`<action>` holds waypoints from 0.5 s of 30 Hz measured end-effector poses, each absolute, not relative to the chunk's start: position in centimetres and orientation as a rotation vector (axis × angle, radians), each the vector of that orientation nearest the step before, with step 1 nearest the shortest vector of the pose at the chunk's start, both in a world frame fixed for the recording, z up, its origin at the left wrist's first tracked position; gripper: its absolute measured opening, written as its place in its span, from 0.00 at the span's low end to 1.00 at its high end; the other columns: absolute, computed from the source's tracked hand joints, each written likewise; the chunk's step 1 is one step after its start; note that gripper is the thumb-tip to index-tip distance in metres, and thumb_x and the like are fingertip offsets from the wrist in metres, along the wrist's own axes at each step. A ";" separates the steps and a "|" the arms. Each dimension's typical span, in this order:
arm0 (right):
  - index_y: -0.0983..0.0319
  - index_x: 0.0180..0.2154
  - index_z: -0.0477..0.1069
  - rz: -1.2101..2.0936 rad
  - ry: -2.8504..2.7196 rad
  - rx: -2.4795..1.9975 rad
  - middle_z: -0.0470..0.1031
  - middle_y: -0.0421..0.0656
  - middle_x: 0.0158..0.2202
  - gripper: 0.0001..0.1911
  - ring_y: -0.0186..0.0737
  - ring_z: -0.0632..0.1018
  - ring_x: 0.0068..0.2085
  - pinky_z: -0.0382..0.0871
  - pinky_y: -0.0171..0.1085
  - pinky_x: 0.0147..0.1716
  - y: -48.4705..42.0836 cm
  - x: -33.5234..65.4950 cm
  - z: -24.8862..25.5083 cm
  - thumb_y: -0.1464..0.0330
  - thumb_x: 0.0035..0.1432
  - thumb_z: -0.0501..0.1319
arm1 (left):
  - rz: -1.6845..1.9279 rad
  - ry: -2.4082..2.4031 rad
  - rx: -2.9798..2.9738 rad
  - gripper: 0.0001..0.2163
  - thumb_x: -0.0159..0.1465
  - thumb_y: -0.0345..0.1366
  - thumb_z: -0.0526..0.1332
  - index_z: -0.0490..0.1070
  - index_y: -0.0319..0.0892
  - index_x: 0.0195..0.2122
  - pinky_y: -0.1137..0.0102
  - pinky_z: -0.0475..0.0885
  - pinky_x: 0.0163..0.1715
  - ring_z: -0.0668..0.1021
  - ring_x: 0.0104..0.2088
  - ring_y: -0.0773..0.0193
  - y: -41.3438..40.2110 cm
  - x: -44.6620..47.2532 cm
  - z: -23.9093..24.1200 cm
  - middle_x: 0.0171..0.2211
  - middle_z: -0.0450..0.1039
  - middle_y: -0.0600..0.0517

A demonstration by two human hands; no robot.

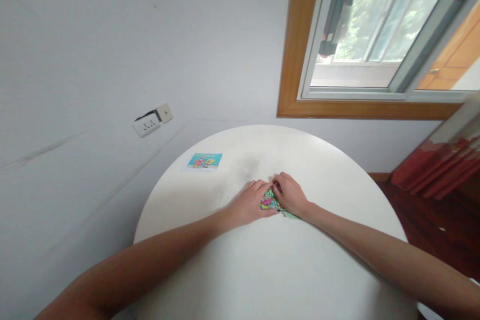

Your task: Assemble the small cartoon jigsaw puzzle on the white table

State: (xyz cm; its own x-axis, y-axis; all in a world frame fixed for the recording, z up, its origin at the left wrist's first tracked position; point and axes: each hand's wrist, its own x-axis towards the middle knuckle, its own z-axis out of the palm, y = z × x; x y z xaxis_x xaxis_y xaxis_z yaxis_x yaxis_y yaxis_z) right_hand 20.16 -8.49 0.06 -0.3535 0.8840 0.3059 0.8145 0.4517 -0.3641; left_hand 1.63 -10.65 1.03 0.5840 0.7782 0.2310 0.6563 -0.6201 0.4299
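A small, brightly coloured printed jigsaw puzzle (268,201) lies flat on the white round table (277,270), partly covered by both hands. My left hand (250,203) holds it from the left, with the fingers along its far edge and the thumb along its near edge. From the right, my right hand (290,194) rests over the puzzle's other side with its fingers curled and pinched near the far edge. Whatever sits between those fingertips is too small to make out. A pale green strip of the puzzle shows under the right wrist.
A blue card with cartoon figures (205,160) lies at the table's far left. Behind the table is a white wall with a socket (147,124) and a wood-framed window (296,109). A red and white curtain (442,160) hangs at the right.
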 end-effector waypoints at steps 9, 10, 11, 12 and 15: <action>0.62 0.48 0.70 0.454 -2.186 -1.293 0.73 0.49 0.46 0.15 0.45 0.70 0.48 0.62 0.45 0.51 -9.4 20.7 0.3 0.61 0.70 0.51 | 0.585 1.072 2.613 0.11 0.67 0.39 0.61 0.72 0.43 0.48 0.62 0.67 0.54 0.73 0.50 0.56 -8.6 0.7 0.6 0.47 0.72 0.47; 0.61 0.50 0.70 0.475 -2.226 -1.245 0.73 0.49 0.48 0.17 0.46 0.70 0.50 0.62 0.45 0.52 -9.6 20.9 0.5 0.58 0.69 0.53 | 0.585 1.067 2.604 0.08 0.68 0.36 0.59 0.73 0.43 0.47 0.63 0.67 0.53 0.74 0.49 0.57 -8.4 0.6 0.6 0.46 0.73 0.47; 0.61 0.53 0.68 0.481 -2.277 -1.197 0.72 0.49 0.50 0.20 0.47 0.69 0.51 0.62 0.46 0.52 -9.8 21.1 0.6 0.55 0.67 0.55 | 0.593 1.068 2.587 0.08 0.69 0.34 0.56 0.73 0.43 0.46 0.64 0.68 0.52 0.74 0.48 0.58 -8.2 0.5 0.7 0.45 0.73 0.47; 0.60 0.55 0.67 0.473 -2.326 -1.157 0.71 0.50 0.53 0.24 0.49 0.68 0.53 0.62 0.47 0.53 -10.0 21.2 0.7 0.53 0.64 0.58 | 0.608 1.073 2.567 0.09 0.69 0.32 0.55 0.73 0.42 0.46 0.65 0.68 0.51 0.75 0.47 0.59 -8.1 0.4 0.7 0.44 0.73 0.47; 0.60 0.56 0.65 0.399 -2.371 -1.140 0.70 0.52 0.54 0.28 0.51 0.67 0.54 0.62 0.48 0.52 -10.1 21.1 0.7 0.54 0.59 0.64 | 0.650 1.097 2.507 0.11 0.70 0.31 0.52 0.74 0.41 0.45 0.66 0.69 0.49 0.75 0.45 0.59 -7.7 0.5 0.9 0.42 0.74 0.47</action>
